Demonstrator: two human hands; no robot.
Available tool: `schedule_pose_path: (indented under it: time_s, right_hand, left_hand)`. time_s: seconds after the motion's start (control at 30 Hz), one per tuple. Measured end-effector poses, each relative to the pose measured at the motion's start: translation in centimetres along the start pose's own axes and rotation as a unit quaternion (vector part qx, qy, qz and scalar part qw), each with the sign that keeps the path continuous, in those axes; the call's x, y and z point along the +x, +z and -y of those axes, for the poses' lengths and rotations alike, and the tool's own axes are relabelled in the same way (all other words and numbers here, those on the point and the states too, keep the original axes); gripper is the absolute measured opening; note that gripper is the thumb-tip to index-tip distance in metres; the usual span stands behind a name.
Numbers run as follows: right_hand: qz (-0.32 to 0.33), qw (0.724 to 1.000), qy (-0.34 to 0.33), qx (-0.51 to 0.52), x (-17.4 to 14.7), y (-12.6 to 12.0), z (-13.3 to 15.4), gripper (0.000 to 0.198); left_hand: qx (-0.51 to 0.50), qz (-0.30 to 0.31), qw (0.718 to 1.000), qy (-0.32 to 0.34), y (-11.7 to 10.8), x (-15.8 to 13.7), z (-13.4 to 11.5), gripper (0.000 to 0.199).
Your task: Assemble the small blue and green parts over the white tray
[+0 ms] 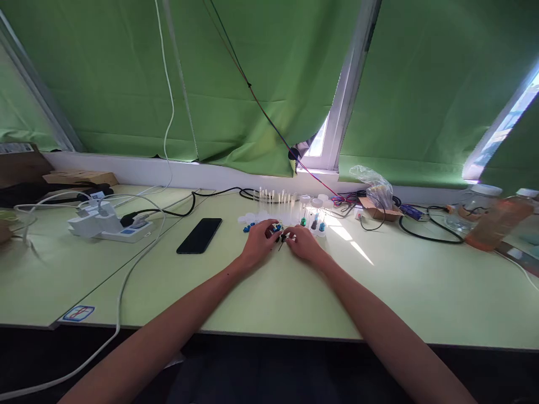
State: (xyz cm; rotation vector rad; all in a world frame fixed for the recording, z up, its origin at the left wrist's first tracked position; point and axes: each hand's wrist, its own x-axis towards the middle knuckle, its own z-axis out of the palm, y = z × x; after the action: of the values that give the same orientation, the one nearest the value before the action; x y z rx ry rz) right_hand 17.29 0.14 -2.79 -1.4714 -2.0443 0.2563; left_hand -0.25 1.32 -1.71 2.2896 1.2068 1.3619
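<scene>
My left hand (259, 241) rests on the table with its fingers curled toward the middle, closed around something too small to name. Facing it, my right hand (302, 241) has thumb and fingers pinched close to small dark pieces (283, 238) lying between both hands; what it grips is partly hidden. A small blue piece (277, 228) shows at the left fingertips. Several blue bits (247, 228) lie beyond my left hand. Just past my right hand are dispensing needles with a green hub (303, 221) and a blue hub (322, 226), standing in small clear containers.
Upright clear tubes (278, 205) line the back, near white-capped vials (316, 202). A black phone (199, 235) and a power strip (122, 231) with cables are left. An open cardboard box (379, 209), black cable (429, 235) and bottle of orange liquid (499, 221) are right.
</scene>
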Motion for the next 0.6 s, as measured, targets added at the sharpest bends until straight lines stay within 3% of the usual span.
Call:
schedule_pose_path:
  time_s: [0.6]
  right_hand:
    - [0.014, 1.0, -0.009, -0.014, 0.0, -0.23, 0.18, 0.02]
  left_hand:
    - [-0.002, 0.035, 0.999, 0.025, 0.29, -0.33, -0.13, 0.021]
